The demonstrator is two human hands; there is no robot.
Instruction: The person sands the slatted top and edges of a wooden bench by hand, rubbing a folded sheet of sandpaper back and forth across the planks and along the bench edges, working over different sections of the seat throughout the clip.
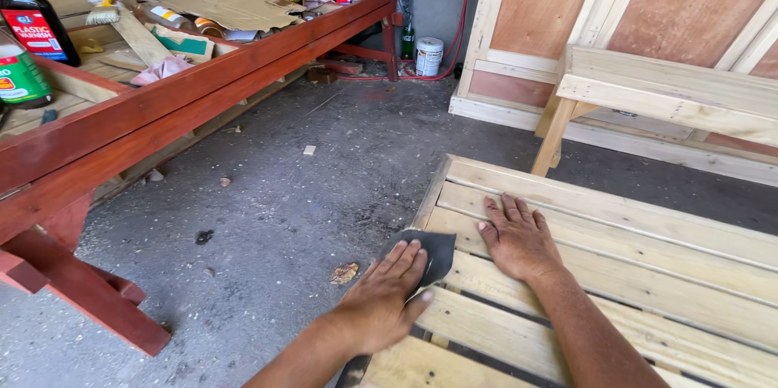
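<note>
One sheet of dark sandpaper (431, 257) lies on the near left corner of the bare wooden slatted frame (616, 234), its upper edge showing beyond your fingertips. Your left hand (381, 299) lies flat on the sheet, fingers together and extended, pressing it to the slat; no pinch. Your right hand (519, 238) rests palm-down on the slats just beside it, fingers spread, holding nothing. The two hands are near each other but apart. At least five pale slats visible across the frame, dark gaps between the nearer ones. Below the frame's left edge, grey concrete floor (308, 169) with one dry leaf (344, 274) near the sandpaper and a few small chips. Further left, one red-stained wooden bench (162, 104) carrying clutter: two dark bottles (32, 27) at the left end, one brush (104, 11), cardboard (235, 3). One white can (429, 56) stands on the floor by the far wall. One unpainted bench (664, 88) stands beyond the frame, right.
</note>
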